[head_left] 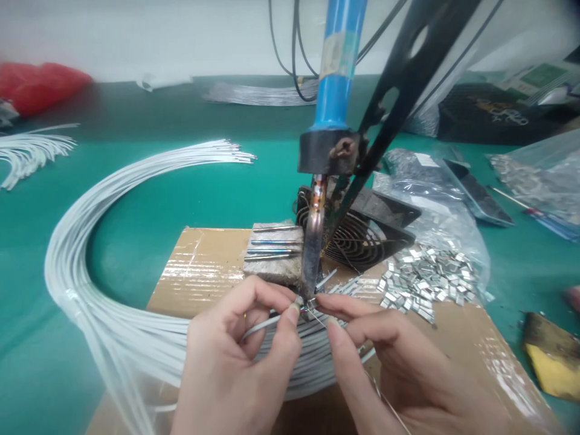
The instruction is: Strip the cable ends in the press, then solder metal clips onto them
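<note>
My left hand [244, 350] pinches a white cable [263, 326] near its end, thumb against index finger, just under the soldering iron tip. My right hand [385, 356] is closed round a thin solder wire [385, 402], which runs through the fingers up to the cable end. Between the two sets of fingertips sits a small shiny metal piece [310, 304]; which hand bears it I cannot tell. The blue-handled soldering iron [338, 90] points straight down, its dark tip just above or touching that piece. Below the hands lies a thick bundle of white cables [113, 314].
A black metal stand arm [408, 72] holds the iron. Behind it are a black fan [357, 238] and a block with metal rods [272, 266]. Loose metal pieces [426, 275] spill from a plastic bag [444, 205] onto the cardboard [199, 260]. A yellow sponge [555, 368] lies right.
</note>
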The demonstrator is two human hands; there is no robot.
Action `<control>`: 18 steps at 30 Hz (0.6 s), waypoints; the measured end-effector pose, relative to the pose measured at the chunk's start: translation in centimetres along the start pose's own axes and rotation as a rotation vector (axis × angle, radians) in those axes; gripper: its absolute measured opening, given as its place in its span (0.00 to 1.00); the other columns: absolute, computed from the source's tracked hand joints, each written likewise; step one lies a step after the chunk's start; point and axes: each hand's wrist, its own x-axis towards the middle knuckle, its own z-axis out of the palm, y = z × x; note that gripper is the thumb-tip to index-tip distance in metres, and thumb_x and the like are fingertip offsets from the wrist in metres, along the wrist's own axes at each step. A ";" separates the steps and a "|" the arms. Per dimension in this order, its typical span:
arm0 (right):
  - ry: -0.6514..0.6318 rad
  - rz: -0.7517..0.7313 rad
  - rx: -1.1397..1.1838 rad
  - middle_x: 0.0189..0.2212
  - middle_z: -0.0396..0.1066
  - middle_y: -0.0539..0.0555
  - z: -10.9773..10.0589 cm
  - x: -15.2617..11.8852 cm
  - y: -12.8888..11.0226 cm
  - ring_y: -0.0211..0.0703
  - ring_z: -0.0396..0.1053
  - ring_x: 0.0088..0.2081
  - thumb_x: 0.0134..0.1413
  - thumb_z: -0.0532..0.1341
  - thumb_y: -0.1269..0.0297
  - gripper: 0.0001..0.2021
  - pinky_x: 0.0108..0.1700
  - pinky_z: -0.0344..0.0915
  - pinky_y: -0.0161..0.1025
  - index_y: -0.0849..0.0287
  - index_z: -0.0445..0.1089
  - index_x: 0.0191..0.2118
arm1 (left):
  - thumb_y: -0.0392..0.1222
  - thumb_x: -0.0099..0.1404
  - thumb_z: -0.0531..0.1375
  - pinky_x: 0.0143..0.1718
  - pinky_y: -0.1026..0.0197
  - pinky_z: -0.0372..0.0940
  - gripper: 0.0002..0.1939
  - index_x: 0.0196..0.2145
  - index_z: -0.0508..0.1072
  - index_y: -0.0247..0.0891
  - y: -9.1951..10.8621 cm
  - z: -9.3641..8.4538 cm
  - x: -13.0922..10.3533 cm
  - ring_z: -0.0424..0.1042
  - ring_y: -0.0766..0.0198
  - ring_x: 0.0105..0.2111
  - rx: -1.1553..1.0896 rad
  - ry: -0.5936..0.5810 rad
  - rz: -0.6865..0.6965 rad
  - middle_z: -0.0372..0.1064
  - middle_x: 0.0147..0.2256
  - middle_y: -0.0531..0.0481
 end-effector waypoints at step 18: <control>0.005 0.005 0.020 0.38 0.85 0.55 0.3 0.1 -0.1 0.49 0.84 0.36 0.53 0.70 0.72 0.07 0.38 0.80 0.38 0.53 0.75 0.28 | 0.36 0.59 0.68 0.30 0.76 0.72 0.07 0.25 0.77 0.42 0.3 0.4 -0.2 0.81 0.68 0.31 -0.061 0.130 -0.038 0.82 0.31 0.55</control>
